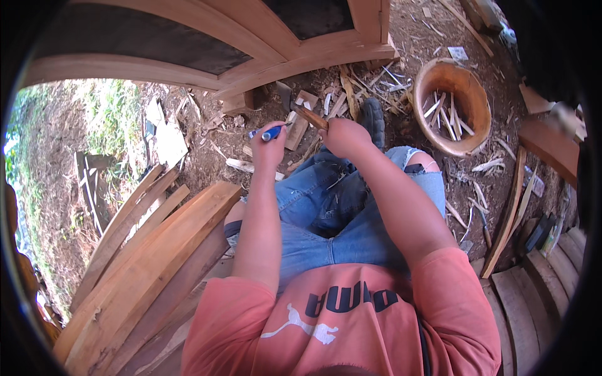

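My left hand [268, 151] is closed round a blue handle-like tool [272, 133] with a pale end; its exact kind I cannot make out. A thin tip seems to point from it toward my right hand. My right hand [347, 138] grips a brown wooden stick [311, 117], which slants up and left from the fist and darkens at its far end. The two hands are apart, held in front of my bent legs. Below and beyond them, small wood offcuts [296, 132] and shavings lie on the dirt by a dark shoe [372, 119].
A large wooden frame with dark panels [219, 53] stands at the far left. Long planks [147, 269] lean close on my left. An orange-brown bucket [421, 111] holding wood strips sits at the right. Curved boards [520, 301] and a narrow wooden strip [511, 213] lie at the near right.
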{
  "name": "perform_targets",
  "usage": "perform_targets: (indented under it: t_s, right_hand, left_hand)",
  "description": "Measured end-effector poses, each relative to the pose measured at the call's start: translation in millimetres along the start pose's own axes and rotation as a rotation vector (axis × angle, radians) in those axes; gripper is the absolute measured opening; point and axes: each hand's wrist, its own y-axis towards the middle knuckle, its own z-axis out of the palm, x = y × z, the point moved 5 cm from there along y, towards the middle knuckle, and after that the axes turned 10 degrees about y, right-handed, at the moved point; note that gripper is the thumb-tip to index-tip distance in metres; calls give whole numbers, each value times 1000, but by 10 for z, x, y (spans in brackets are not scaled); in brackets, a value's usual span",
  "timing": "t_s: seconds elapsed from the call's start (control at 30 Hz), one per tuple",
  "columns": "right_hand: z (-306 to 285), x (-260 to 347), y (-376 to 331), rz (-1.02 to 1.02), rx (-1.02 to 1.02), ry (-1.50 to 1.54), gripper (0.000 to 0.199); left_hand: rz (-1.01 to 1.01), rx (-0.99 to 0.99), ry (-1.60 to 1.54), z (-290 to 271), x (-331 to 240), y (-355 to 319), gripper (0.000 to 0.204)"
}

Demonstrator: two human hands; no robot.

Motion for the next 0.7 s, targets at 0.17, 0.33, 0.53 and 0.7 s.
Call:
perform_targets:
  t_s: [0.17, 0.33, 0.53, 0.7]
  right_hand:
    - [-356, 492, -697, -205, -196, 10, 45]
    - [-330, 528, -1387, -366, -358, -9, 37]
    - [-170, 422, -1342, -348, -321, -270, 40]
    - [-297, 681, -1261, -511, -377, -155, 28]
  left_hand:
    - [42, 35, 14, -11, 45, 33, 19]
    - [115, 23, 21, 75, 61, 105, 16]
    - [132, 8, -22, 14, 125, 213, 19]
    - [85, 18, 10, 32, 179, 242, 25]
